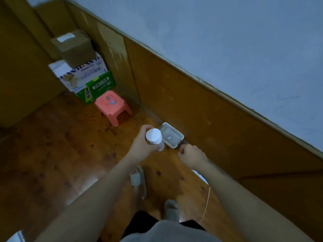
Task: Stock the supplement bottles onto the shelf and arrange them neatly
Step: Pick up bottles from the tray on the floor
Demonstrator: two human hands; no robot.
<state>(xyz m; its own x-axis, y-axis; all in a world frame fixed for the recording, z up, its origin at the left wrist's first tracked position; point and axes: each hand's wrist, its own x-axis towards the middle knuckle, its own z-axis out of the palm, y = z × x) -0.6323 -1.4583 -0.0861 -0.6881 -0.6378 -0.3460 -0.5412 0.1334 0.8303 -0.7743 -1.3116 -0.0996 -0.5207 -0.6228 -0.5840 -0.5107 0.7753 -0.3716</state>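
My left hand [141, 145] grips a white supplement bottle [154, 138] with a white cap, held above the wooden floor with its cap toward the camera. Just right of the bottle, a small white perforated plastic basket [176, 137] sits on the floor against the wooden wall panel. My right hand [191, 154] hovers beside the basket's near corner with its fingers curled and nothing in it. No shelf is in view.
A pink plastic stool [112, 105] stands on the floor further back. Behind it, stacked cardboard boxes [82, 74] fill the corner. Wooden wainscot [209, 110] runs along the right below a pale wall. My feet in grey slippers [138, 180] are below the hands.
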